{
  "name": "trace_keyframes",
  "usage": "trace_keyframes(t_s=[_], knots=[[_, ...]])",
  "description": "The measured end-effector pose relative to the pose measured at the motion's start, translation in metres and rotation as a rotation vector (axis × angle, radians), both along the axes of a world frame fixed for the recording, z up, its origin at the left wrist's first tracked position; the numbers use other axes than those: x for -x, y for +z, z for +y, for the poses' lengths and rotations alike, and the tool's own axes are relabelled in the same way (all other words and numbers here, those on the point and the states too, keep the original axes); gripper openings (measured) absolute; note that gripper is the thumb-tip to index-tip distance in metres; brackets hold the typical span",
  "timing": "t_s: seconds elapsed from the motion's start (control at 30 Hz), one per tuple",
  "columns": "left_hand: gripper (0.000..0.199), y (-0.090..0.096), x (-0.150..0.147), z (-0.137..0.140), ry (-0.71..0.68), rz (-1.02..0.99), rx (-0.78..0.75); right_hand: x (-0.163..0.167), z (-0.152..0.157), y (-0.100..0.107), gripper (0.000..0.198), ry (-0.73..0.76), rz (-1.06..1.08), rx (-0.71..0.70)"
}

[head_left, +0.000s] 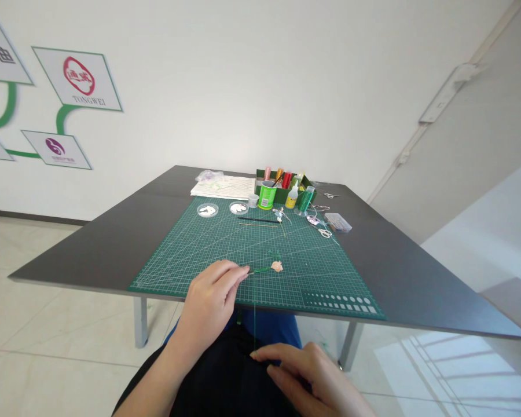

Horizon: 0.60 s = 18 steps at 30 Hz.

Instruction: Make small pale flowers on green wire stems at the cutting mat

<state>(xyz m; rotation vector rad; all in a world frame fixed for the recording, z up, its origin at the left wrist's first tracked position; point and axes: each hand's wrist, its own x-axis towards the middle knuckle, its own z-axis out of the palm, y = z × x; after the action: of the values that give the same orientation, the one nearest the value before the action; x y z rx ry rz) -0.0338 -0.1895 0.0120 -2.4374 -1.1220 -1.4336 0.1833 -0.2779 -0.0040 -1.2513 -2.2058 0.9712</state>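
My left hand [215, 292] is closed, its thumb and forefinger pinching the green-wrapped stem [260, 270] of a small artificial flower with a pale peach head [276, 266]. The stem lies roughly level, just above the green cutting mat [226, 249], the flower pointing right. From the stem a thin green thread [255, 318] runs straight down past the table's front edge. Its lower end meets the fingertips of my right hand [308, 373], which is low over my lap with fingers bent around the thread. Part of that grip is hidden behind the fingers.
Behind the mat's middle stand a green tin [267, 196], a glue bottle [292, 197] and a green box [260, 175] of coloured spools. Two shallow dishes [208, 210] hold white pieces. Scissors [325, 233] and a clear case [338, 222] lie right. A dark rod [258, 219] crosses the mat.
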Motion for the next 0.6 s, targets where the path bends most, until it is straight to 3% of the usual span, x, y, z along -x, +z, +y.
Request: trace_keyframes(t_s=[0.33, 0.6], knots=[[0.015, -0.003, -0.002, 0.003, 0.0, 0.011, -0.01, 0.004, -0.004, 0.012, 0.033, 0.097, 0.008, 0.127], [0.016, -0.003, -0.004, 0.001, -0.022, 0.034, 0.008, 0.001, -0.006, 0.022, 0.034, 0.122, 0.056, 0.063]])
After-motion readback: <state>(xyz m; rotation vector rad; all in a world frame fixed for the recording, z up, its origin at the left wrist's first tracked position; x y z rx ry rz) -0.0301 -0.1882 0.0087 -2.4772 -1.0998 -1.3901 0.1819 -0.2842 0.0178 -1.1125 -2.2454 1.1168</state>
